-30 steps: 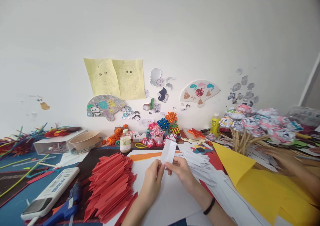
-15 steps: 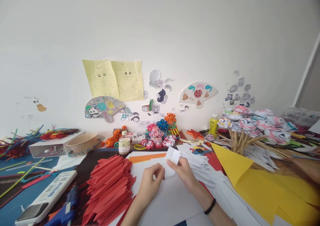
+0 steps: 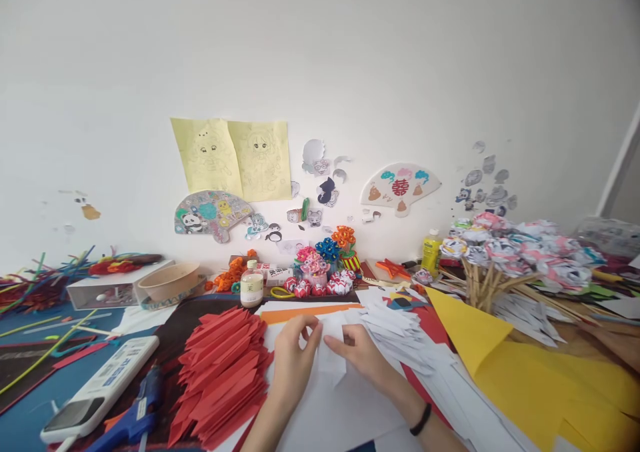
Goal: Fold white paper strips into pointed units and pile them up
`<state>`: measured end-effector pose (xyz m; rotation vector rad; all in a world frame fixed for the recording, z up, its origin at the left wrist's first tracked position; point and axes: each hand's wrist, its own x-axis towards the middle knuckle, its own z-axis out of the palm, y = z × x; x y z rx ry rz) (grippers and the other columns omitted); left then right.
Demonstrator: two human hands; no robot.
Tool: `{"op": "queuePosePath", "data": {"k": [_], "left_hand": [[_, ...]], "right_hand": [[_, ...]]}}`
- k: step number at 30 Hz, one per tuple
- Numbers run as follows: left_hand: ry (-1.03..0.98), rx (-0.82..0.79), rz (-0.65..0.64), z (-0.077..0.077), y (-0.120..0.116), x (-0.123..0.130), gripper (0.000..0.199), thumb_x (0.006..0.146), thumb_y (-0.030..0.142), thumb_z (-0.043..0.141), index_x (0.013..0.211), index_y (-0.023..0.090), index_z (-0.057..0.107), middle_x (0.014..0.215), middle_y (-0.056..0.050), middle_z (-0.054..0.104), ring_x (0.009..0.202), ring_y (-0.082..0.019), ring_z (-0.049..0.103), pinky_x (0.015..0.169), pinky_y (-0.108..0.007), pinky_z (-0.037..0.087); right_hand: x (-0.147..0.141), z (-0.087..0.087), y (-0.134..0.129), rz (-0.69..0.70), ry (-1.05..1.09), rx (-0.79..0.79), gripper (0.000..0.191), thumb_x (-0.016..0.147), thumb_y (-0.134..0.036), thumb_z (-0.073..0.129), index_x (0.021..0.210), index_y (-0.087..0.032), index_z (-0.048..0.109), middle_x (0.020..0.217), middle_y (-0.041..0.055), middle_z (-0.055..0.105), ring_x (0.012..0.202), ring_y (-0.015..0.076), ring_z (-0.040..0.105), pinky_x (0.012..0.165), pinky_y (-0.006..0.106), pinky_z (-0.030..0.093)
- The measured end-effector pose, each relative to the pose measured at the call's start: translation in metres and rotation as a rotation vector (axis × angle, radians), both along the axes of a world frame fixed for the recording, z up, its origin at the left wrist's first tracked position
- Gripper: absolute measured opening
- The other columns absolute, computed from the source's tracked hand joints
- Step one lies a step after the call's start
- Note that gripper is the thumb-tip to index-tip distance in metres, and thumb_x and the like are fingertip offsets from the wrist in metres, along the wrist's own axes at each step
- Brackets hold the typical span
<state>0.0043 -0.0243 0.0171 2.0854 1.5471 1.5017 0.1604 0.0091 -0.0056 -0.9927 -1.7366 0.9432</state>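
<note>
A small piece of white paper (image 3: 332, 362) hangs between my two hands, hard to tell from the white sheets (image 3: 333, 412) beneath it. My left hand (image 3: 296, 355) pinches its left side, thumb against forefinger. On the other side, my right hand (image 3: 364, 355) grips the paper with the thumb in front and the fingers curled; a black band circles that wrist. Left of my hands lies a thick pile of folded red paper strips (image 3: 223, 372). Folded white paper strips (image 3: 395, 329) are heaped to the right, behind my right hand.
A blue glue gun (image 3: 135, 412) and a white power strip (image 3: 100, 392) lie at left. Behind are a bottle (image 3: 251, 285), a bowl (image 3: 169, 283) and small craft flowers (image 3: 315, 265). Yellow paper (image 3: 550, 385) and paper flowers on sticks (image 3: 515, 252) occupy the right.
The white paper has come down from upright between my hands and now sits lower, facing differently. My right hand has shifted slightly down and its fingers have curled in.
</note>
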Motion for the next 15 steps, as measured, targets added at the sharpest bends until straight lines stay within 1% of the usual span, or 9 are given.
{"op": "queuePosePath", "data": {"k": [2, 5, 7, 9, 10, 12, 15], "left_hand": [[0.078, 0.057, 0.065, 0.0004, -0.0022, 0.0006, 0.015, 0.087, 0.029, 0.049, 0.078, 0.020, 0.058, 0.075, 0.000, 0.065, 0.065, -0.015, 0.055, 0.067, -0.028, 0.038], [0.215, 0.180, 0.152, 0.0015, -0.0063, 0.0020, 0.014, 0.087, 0.026, 0.051, 0.081, 0.021, 0.062, 0.078, -0.001, 0.068, 0.069, -0.016, 0.056, 0.072, -0.031, 0.033], [0.275, 0.269, 0.157, 0.0030, -0.0086, 0.0029, 0.014, 0.088, 0.023, 0.051, 0.086, 0.022, 0.066, 0.082, -0.001, 0.069, 0.074, -0.017, 0.057, 0.076, -0.032, 0.031], [0.302, 0.317, 0.109, 0.0048, -0.0100, 0.0035, 0.016, 0.088, 0.022, 0.053, 0.089, 0.024, 0.068, 0.086, -0.001, 0.071, 0.076, -0.017, 0.057, 0.079, -0.034, 0.029], [0.294, 0.314, 0.077, 0.0057, -0.0102, 0.0036, 0.015, 0.088, 0.023, 0.054, 0.089, 0.025, 0.069, 0.087, -0.001, 0.071, 0.077, -0.017, 0.057, 0.079, -0.034, 0.029], [0.219, 0.249, 0.016, 0.0070, -0.0091, 0.0033, 0.015, 0.087, 0.026, 0.055, 0.086, 0.025, 0.070, 0.087, -0.001, 0.071, 0.078, -0.017, 0.058, 0.078, -0.033, 0.031], [-0.022, 0.077, -0.077, 0.0069, -0.0042, 0.0013, 0.019, 0.086, 0.032, 0.056, 0.077, 0.022, 0.068, 0.082, -0.003, 0.070, 0.079, -0.019, 0.058, 0.073, -0.030, 0.036]], "right_hand": [[0.0000, 0.0009, -0.0002, 0.041, -0.003, 0.008, 0.050, 0.079, -0.049, 0.058, 0.053, -0.021, 0.025, 0.053, -0.0071, 0.021, 0.051, 0.0077, 0.022, 0.046, 0.023, 0.016], [0.0007, 0.0000, 0.0010, 0.050, -0.009, 0.008, 0.050, 0.079, -0.047, 0.058, 0.054, -0.021, 0.024, 0.054, -0.0070, 0.020, 0.051, 0.0078, 0.022, 0.046, 0.023, 0.015], [0.0012, -0.0024, 0.0027, 0.046, -0.011, 0.008, 0.050, 0.080, -0.048, 0.058, 0.054, -0.021, 0.024, 0.054, -0.0071, 0.020, 0.051, 0.0077, 0.022, 0.046, 0.023, 0.015], [0.0017, -0.0046, 0.0044, 0.059, 0.000, 0.007, 0.049, 0.081, -0.049, 0.056, 0.055, -0.020, 0.026, 0.055, -0.0068, 0.021, 0.051, 0.0078, 0.022, 0.046, 0.023, 0.016], [0.0020, -0.0052, 0.0051, 0.064, 0.008, 0.006, 0.049, 0.081, -0.050, 0.055, 0.055, -0.020, 0.027, 0.056, -0.0066, 0.022, 0.052, 0.0078, 0.022, 0.046, 0.023, 0.016], [0.0029, -0.0052, 0.0057, 0.063, 0.026, 0.008, 0.049, 0.081, -0.052, 0.055, 0.055, -0.020, 0.029, 0.057, -0.0063, 0.022, 0.052, 0.0079, 0.023, 0.046, 0.023, 0.017], [0.0042, -0.0034, 0.0051, 0.063, 0.028, 0.016, 0.049, 0.079, -0.052, 0.057, 0.054, -0.019, 0.032, 0.055, -0.0061, 0.024, 0.051, 0.0080, 0.025, 0.046, 0.023, 0.018]]}}
